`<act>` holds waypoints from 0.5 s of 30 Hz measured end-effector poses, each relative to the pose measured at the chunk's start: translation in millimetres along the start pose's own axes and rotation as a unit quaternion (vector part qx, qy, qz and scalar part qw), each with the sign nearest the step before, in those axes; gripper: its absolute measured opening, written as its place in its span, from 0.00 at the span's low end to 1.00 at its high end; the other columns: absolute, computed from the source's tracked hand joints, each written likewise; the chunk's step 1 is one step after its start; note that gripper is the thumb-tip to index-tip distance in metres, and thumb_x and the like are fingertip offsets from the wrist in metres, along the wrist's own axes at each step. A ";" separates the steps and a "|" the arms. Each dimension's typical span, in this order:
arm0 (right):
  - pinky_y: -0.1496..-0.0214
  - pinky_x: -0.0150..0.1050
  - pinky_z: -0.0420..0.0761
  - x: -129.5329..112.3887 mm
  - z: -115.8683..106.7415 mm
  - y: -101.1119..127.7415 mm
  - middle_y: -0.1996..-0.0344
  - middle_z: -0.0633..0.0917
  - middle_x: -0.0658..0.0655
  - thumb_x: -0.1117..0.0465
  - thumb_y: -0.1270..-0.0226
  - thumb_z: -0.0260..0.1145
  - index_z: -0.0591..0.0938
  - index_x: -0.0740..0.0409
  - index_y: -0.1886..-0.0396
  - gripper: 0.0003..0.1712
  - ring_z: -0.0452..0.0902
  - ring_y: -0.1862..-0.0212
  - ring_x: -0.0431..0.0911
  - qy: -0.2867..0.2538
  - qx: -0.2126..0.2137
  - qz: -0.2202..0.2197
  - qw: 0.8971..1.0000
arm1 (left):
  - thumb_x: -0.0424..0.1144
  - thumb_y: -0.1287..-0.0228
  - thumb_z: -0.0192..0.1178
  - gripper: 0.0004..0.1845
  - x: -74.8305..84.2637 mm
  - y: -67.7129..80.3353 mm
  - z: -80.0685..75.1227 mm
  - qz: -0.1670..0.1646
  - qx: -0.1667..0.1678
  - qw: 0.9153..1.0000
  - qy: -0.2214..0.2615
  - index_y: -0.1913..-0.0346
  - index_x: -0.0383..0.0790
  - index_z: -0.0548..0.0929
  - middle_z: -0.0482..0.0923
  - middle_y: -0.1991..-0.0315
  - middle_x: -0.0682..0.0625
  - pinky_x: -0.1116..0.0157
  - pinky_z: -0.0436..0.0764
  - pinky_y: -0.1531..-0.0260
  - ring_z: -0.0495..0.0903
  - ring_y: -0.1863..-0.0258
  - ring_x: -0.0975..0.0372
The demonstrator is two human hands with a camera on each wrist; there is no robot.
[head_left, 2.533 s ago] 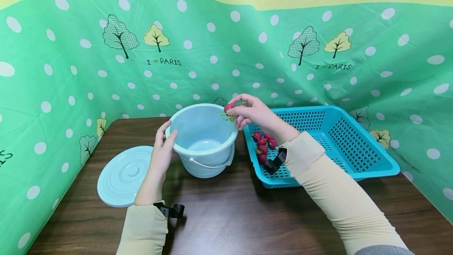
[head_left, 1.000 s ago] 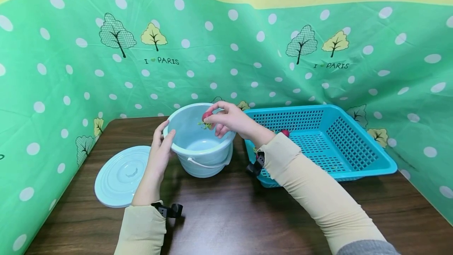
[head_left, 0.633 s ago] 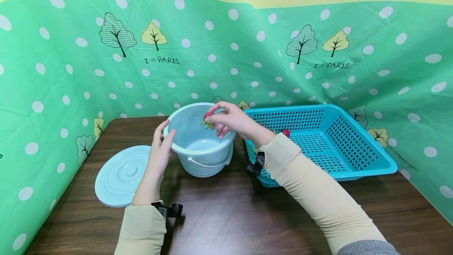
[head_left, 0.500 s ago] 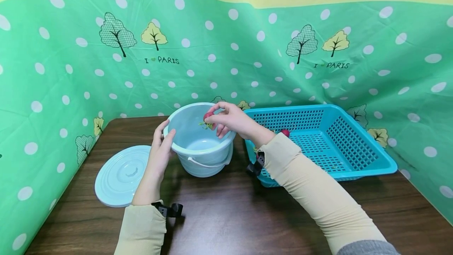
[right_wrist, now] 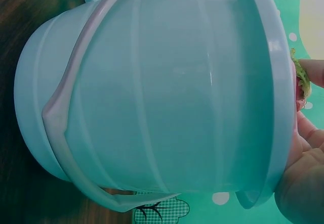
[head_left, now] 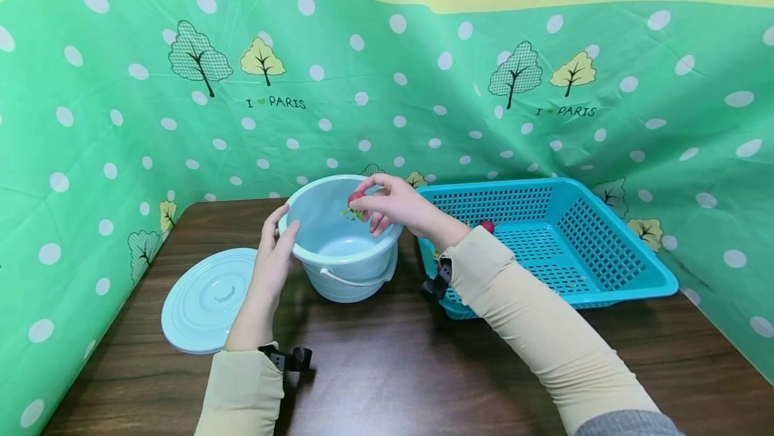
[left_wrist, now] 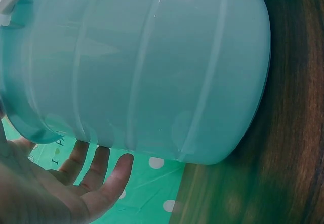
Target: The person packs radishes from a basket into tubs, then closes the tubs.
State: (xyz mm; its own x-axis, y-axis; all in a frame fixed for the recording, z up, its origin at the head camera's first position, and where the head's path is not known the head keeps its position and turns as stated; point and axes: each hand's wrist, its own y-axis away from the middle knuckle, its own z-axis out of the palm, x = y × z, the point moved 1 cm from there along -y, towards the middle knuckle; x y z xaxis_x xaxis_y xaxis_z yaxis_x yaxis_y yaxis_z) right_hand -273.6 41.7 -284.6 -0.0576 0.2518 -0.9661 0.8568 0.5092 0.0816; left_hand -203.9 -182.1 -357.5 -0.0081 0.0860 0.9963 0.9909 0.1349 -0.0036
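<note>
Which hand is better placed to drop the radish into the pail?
Right. The right hand already pinches the radish over the open pail, so it probably only needs to let go. The left hand rests against the pail's side, steadying it.

from my remote seat i count one pale blue bucket [head_left: 338,248], one matching round lid [head_left: 208,301] and one blue perforated basket [head_left: 580,241] on the one dark desk [head_left: 393,369]. i can make out two red radishes: one radish [head_left: 355,198] pinched over the bucket and one more [head_left: 486,226] showing in the basket behind the sleeve, with any others hidden. two hands are in view, the left hand [head_left: 275,258] and the right hand [head_left: 396,204].
</note>
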 end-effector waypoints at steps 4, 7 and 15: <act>0.71 0.42 0.84 -0.4 -0.4 0.1 0.70 0.81 0.61 0.57 0.31 0.67 0.77 0.57 0.49 0.15 0.78 0.79 0.46 -0.003 0.002 0.001 1.000 | 0.56 0.24 0.45 0.29 0.0 0.0 -0.4 -0.001 0.002 1.000 0.003 0.23 0.63 0.55 0.60 0.40 0.45 0.55 0.73 0.44 0.72 0.40 0.50; 0.71 0.41 0.84 -0.1 -1.0 -0.1 0.70 0.81 0.61 0.57 0.32 0.67 0.77 0.59 0.47 0.18 0.78 0.79 0.46 -0.008 0.003 0.002 1.000 | 0.56 0.24 0.45 0.29 0.0 0.1 -0.7 -0.003 0.003 1.000 0.001 0.23 0.64 0.55 0.60 0.40 0.45 0.55 0.72 0.44 0.72 0.40 0.50; 0.71 0.40 0.84 0.2 -3.0 0.7 0.73 0.80 0.56 0.58 0.30 0.65 0.74 0.63 0.43 0.21 0.79 0.79 0.45 -0.009 0.000 -0.002 1.000 | 0.56 0.24 0.45 0.29 0.6 -0.7 -0.5 -0.005 0.002 1.000 -0.002 0.23 0.64 0.55 0.60 0.38 0.44 0.58 0.73 0.46 0.72 0.40 0.50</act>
State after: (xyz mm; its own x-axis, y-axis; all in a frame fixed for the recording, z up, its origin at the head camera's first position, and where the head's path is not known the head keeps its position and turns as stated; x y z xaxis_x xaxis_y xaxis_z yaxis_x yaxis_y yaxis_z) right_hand -274.6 44.6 -284.0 -0.0514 0.2343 -0.9708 0.8563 0.5106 0.0779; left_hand -204.5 -182.6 -356.9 -0.0195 0.0887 0.9959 0.9901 0.1400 0.0069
